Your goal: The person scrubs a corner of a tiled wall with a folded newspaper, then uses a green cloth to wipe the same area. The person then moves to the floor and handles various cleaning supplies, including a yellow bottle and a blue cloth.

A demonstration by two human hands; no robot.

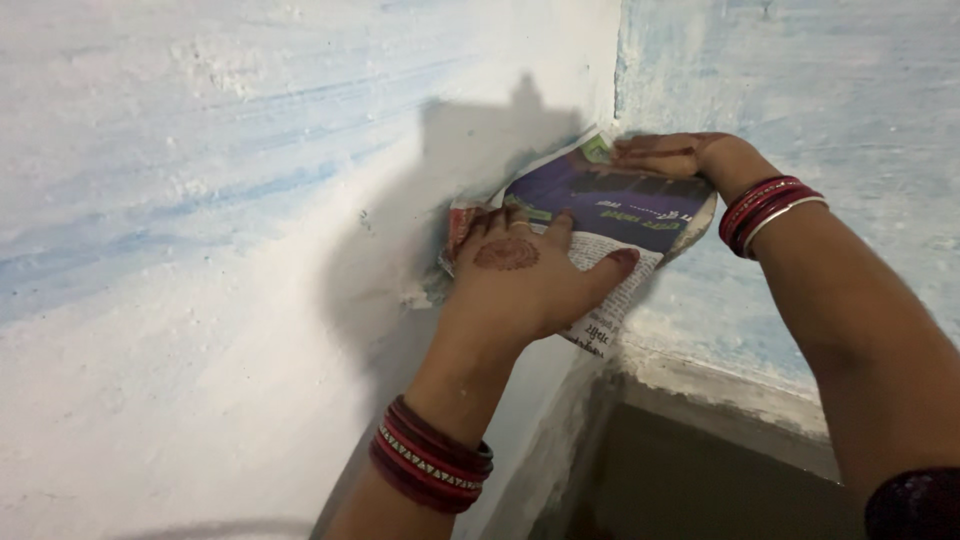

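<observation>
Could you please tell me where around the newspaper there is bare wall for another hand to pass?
Bare wall lies wide to the left of the left hand, and above the right hand on the other wall face. The corner is crowded: both hands press the crumpled newspaper there. Below, the ledge under the right forearm is free.

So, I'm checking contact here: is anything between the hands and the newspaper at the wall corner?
Nothing visible. The left hand lies flat on the newspaper, and the right hand presses its upper edge into the corner of the wall.
</observation>
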